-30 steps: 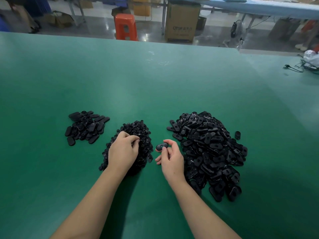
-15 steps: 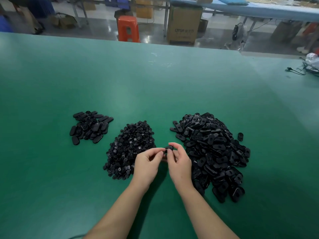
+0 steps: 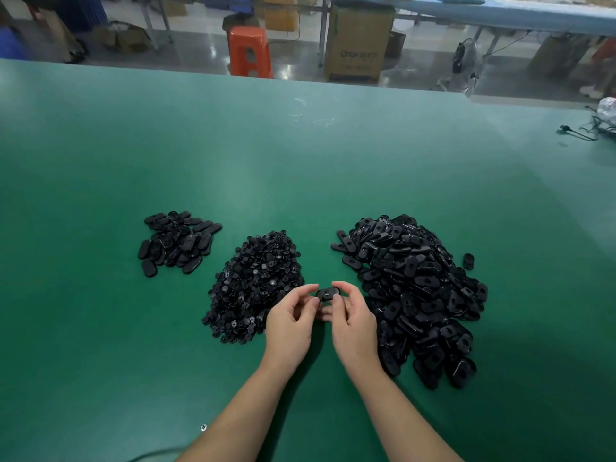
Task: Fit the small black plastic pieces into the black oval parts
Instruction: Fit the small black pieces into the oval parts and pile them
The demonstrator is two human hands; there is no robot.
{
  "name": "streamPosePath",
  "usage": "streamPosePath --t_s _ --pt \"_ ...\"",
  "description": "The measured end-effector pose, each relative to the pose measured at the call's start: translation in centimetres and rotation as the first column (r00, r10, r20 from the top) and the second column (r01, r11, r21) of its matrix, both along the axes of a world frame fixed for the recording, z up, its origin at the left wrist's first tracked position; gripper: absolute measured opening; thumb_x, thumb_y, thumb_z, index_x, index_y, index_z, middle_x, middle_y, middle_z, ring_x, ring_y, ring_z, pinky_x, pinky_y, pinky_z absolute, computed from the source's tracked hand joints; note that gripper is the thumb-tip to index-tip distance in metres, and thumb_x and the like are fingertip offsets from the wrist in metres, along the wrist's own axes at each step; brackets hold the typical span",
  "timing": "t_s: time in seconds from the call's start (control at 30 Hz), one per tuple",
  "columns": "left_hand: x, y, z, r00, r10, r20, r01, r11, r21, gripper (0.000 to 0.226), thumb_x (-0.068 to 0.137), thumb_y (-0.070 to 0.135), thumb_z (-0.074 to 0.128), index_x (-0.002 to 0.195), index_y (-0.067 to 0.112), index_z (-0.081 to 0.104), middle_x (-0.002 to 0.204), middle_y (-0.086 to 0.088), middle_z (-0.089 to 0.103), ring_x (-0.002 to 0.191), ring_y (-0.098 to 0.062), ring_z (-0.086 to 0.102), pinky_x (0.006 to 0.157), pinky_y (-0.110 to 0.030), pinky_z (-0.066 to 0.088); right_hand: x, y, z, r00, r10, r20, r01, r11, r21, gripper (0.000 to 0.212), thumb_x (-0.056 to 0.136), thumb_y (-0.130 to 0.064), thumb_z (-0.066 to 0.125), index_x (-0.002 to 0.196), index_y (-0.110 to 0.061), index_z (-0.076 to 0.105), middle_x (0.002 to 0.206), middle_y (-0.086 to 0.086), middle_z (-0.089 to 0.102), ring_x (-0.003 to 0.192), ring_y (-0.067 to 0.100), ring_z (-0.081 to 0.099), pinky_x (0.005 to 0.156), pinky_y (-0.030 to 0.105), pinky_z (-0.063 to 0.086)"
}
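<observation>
Now met mid-table — left hand and right hand both pinching one oval part, long axis left-right, nearer right; small piece unseen.

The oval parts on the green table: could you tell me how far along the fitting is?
Done, apparently: the small left pile. In hand: one oval part, pinched by the left hand and right hand. Left: the large right pile and the heap of small pieces, so it looks early.

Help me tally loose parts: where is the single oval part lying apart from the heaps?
In the head view, the stray oval part lies alone on the green table, just off the upper right edge of the large oval-part heap.
</observation>
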State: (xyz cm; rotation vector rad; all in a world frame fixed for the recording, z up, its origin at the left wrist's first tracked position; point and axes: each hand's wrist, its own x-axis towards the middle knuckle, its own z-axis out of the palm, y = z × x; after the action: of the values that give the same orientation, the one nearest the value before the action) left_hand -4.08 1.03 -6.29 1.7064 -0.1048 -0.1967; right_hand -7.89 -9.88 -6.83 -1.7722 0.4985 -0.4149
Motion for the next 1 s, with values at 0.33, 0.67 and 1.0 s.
streamPosePath --t_s 0.33,0.67,1.0 --pt "-0.4 -0.1 0.3 0.993 0.041 0.108 -0.051 0.995 0.088 0.026 0.098 0.005 0.061 0.097 0.028 0.073 0.096 0.011 0.072 0.093 0.001 0.066 0.08 -0.011 0.048 -0.1 0.2 0.0 1.0 0.011 -0.02 -0.012 0.999 -0.045 0.024 0.104 -0.012 0.051 0.112 -0.033 0.06 0.078 -0.008 0.076 0.073 0.002 0.073 0.071 0.016 0.055" --pt "-1.0 -0.4 0.1 0.994 0.108 0.001 -0.108 0.991 -0.084 0.021 0.1 0.006 0.059 0.092 0.025 0.066 0.077 -0.002 0.071 0.042 -0.017 0.054 0.043 -0.028 0.048 -0.1 0.1 -0.3 0.999 0.015 -0.047 -0.019 0.996 -0.084 0.022 0.105 -0.016 0.05 0.114 -0.035 0.058 0.08 -0.007 0.076 0.076 0.002 0.073 0.074 0.022 0.057" --pt "0.4 -0.6 -0.2 0.981 0.154 -0.117 -0.168 0.979 -0.117 0.024 0.094 0.009 0.069 0.083 0.03 0.074 0.058 -0.003 0.063 0.043 -0.016 0.048 0.043 -0.027 0.041 -0.2 0.2 -0.2 1.0 0.026 -0.017 -0.028 0.99 -0.136 0.024 0.103 -0.013 0.053 0.115 -0.034 0.057 0.076 -0.009 0.075 0.073 -0.002 0.071 0.067 0.006 0.048"
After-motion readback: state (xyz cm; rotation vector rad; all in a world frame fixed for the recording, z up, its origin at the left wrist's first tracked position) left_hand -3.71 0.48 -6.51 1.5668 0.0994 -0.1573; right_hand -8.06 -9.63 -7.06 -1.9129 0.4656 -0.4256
